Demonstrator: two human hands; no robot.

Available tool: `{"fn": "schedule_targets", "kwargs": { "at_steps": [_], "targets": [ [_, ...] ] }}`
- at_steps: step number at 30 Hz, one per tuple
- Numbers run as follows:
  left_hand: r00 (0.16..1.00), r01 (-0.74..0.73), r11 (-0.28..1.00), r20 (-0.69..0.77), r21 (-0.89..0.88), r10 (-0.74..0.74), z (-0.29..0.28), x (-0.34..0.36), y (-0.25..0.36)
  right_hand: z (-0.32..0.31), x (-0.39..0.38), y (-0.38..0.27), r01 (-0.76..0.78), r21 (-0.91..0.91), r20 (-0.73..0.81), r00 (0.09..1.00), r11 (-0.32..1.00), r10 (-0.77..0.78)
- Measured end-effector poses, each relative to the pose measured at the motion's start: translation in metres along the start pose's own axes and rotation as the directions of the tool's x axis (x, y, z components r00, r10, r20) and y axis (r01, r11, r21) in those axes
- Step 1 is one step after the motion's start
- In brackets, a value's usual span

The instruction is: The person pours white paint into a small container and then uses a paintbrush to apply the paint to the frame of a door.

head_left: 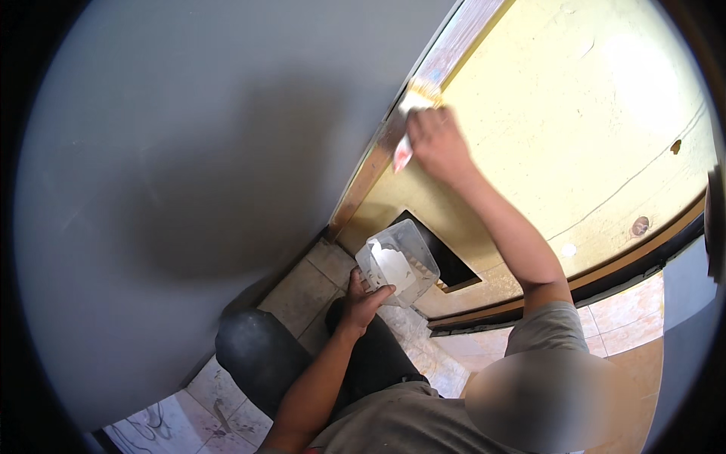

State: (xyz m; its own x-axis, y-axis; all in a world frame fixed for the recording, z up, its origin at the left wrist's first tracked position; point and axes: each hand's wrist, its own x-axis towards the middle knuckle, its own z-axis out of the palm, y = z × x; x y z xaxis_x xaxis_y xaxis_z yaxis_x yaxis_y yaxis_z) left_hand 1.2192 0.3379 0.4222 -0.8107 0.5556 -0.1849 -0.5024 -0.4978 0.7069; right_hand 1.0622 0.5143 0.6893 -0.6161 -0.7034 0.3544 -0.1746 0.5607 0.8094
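My right hand (436,144) grips a paintbrush (420,98) with a pale handle marked red, its bristles against a wooden frame strip (461,45) between a grey wall (189,113) and a yellow panel (575,121). The strip is streaked white toward the top and is bare brown lower down. Below, my left hand (363,303) holds a clear plastic tub (416,280) with white paint inside, in front of a dark rectangular opening (450,253) low in the panel.
My bent legs (265,348) are over a tiled floor (302,284) close beside the grey wall. Thin cables (151,424) lie on the tiles at the lower left. A dark edge with brown trim runs along the panel's bottom and right.
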Motion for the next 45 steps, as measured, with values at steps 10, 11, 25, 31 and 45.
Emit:
{"fn": "schedule_targets", "kwargs": {
  "at_steps": [10, 11, 25, 31, 45],
  "targets": [
    [0.996, 0.08, 0.994, -0.047, 0.078, -0.077, 0.005, 0.0, 0.012, 0.063, -0.052, -0.08, -0.151, 0.386, 0.213, 0.975, 0.91, 0.071],
    [0.996, 0.072, 0.993, -0.054, 0.09, -0.067, 0.002, 0.001, 0.009, 0.064, -0.049, -0.083, -0.212, 0.463, 0.211, 0.969, 0.861, 0.125],
    [0.997, 0.076, 0.997, -0.029, 0.03, -0.075, 0.001, 0.006, 0.001, -0.006, 0.013, 0.037, -0.432, 0.45, -0.04, 0.864, 0.781, 0.501],
    [0.992, 0.11, 0.993, -0.059, 0.031, -0.108, 0.007, 0.007, 0.004, 0.022, 0.008, 0.006, -0.379, 0.552, -0.469, 0.595, 0.743, 0.652],
    [0.955, 0.263, 0.962, -0.165, 0.074, -0.248, -0.008, 0.009, 0.004, 0.107, -0.097, -0.099, -0.505, 0.819, 0.2, 0.696, 0.272, 0.69]
  ]
}}
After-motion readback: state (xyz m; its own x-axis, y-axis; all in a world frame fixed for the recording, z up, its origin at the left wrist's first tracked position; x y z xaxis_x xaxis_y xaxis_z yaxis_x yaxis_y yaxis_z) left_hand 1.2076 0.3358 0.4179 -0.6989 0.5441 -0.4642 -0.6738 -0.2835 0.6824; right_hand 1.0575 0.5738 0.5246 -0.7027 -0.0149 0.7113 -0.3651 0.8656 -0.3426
